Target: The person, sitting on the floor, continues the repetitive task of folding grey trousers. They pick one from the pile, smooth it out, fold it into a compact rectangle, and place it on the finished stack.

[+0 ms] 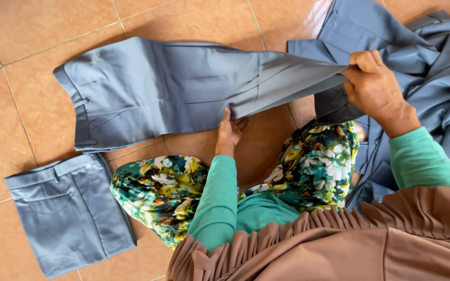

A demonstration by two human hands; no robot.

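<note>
A pair of grey-blue trousers (157, 91) lies flat across the tiled floor, waistband to the left. My left hand (229, 130) presses on the near edge of the trouser legs with fingers spread. My right hand (375, 86) pinches the leg end and lifts it off the floor, so the cloth rises toward the right. I sit on the floor in floral trousers (162, 190) with green sleeves.
A folded pair of grey-blue trousers (69, 211) lies at the lower left. A heap of the same grey-blue garments (433, 67) fills the upper right. Orange-brown floor tiles (22, 36) surround everything.
</note>
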